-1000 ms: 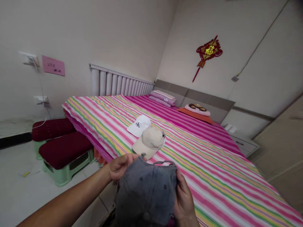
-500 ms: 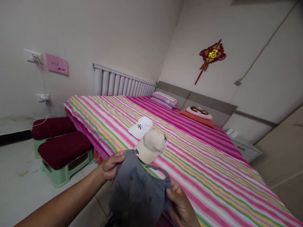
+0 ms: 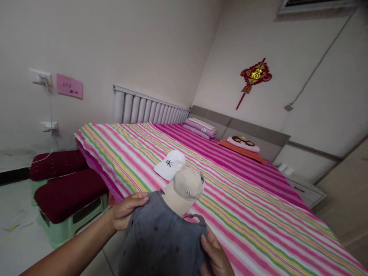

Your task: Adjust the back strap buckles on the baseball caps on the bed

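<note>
A dark grey baseball cap [image 3: 161,237] is held between my two hands at the near side of the bed, its back strap facing away from me. My left hand [image 3: 126,211] pinches the cap's left edge, thumb on top. On the opposite edge my right hand [image 3: 215,251] grips the cap near the strap. Just beyond it a beige cap [image 3: 184,189] lies on the bed, partly covered in view by the grey one. Behind that sits a white cap [image 3: 170,165] with black letters on its front.
The bed [image 3: 258,214] has a striped sheet. Folded purple bedding [image 3: 199,128] and a pink folded item [image 3: 243,143] lie by the headboard [image 3: 253,132]. Two stools with dark red covers [image 3: 71,191] stand at the left. A white nightstand [image 3: 306,189] is at the far right.
My view has tilted up a little, so the room sits lower in the picture. The grey cap has turned slightly and looks more spread out; both hands keep hold of it.
</note>
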A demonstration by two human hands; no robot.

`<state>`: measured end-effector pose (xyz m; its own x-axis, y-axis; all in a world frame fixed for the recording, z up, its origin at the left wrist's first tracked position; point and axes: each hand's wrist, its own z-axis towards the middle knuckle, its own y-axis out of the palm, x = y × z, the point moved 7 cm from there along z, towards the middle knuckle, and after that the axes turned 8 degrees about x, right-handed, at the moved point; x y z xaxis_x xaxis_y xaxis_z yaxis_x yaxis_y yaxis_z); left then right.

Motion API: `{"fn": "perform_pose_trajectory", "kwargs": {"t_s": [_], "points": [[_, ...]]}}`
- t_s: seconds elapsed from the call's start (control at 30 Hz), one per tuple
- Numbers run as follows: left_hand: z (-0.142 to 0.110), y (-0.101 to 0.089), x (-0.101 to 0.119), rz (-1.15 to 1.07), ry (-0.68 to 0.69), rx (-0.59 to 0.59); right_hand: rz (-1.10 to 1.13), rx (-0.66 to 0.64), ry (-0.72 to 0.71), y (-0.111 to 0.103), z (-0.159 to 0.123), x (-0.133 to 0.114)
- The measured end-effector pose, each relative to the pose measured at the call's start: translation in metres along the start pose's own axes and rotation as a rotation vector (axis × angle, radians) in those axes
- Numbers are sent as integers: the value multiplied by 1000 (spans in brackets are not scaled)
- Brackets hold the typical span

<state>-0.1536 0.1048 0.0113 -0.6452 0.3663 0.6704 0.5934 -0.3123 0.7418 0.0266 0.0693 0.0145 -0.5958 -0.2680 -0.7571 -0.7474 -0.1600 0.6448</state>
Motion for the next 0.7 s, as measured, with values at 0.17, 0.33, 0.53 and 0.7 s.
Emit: {"fn": "perform_pose_trajectory", "kwargs": {"t_s": [0.17,0.33,0.53,0.7], "points": [[25,-3,15,47,-7,64,44,89,-13,-10,21,-9],[80,6,41,101,-61,48,101,152,-65,-21,62,-37],[193,-18,64,234,-132,274,115,326,-47,-58,162,-78],[248,-56,49,277,-127,381,82,476,-51,-110,214,-71]]}}
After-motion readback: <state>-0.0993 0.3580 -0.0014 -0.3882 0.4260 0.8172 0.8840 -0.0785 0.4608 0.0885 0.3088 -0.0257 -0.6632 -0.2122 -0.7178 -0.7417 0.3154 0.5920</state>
